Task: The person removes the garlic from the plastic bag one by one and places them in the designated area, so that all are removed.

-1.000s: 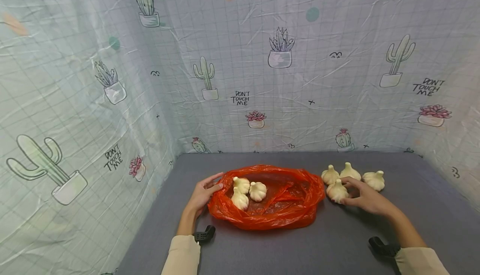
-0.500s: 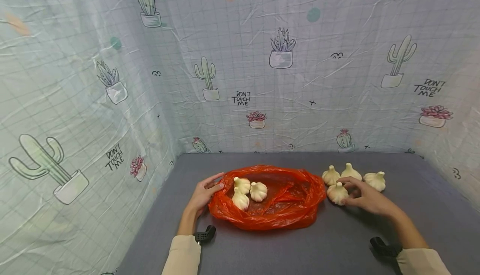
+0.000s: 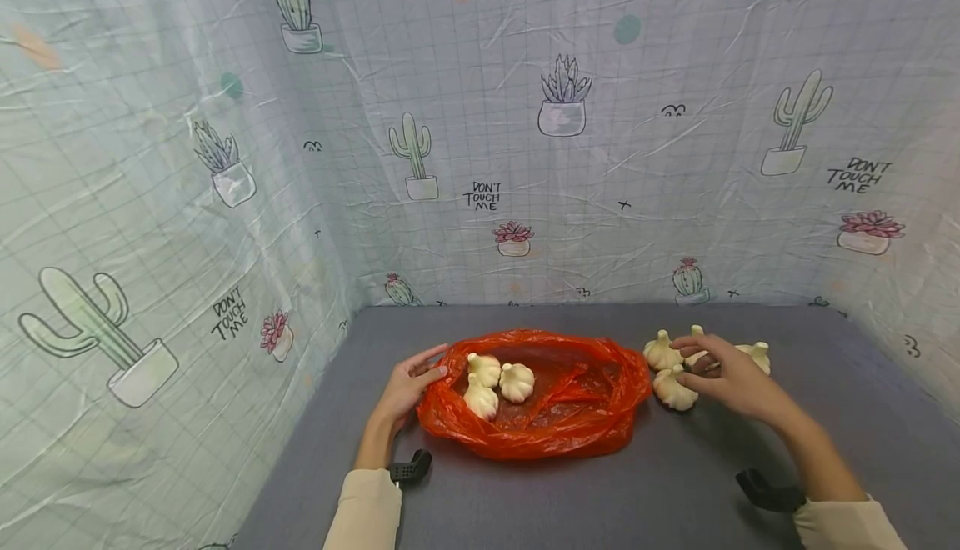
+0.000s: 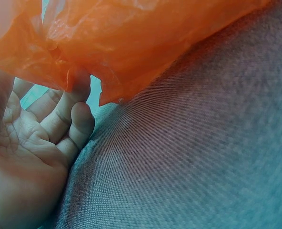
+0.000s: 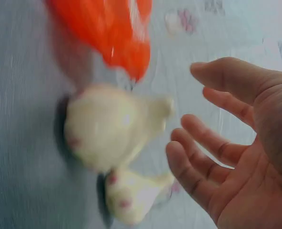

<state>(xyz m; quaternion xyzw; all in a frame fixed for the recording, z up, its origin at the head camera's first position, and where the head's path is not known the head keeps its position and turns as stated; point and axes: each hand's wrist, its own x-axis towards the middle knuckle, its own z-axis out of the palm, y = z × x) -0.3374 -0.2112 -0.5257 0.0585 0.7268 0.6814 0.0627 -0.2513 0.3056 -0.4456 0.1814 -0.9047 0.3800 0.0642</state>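
Left hand [image 3: 408, 385]: pinching the left rim of the orange bag [image 3: 558, 412], keeping its mouth open near the table's [image 3: 525, 500] middle.
Bag contents: three garlic bulbs [image 3: 498, 382] lying inside.
Loose garlic [image 3: 673, 390]: four bulbs clustering right of the bag, toward the back edge.
Right hand [image 3: 731, 379]: hovering over the cluster, fingers [image 5: 198, 157] spread, gripping nothing.
Handling: probably light, firm, papery; taking each around the belly looks safest.

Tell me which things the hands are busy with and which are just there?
Busy with:
crinkly orange plastic bag
white garlic bulbs in the bag
white garlic bulbs beside the bag
left hand
right hand

Just there:
grey cloth tabletop
cactus-print backdrop sheet
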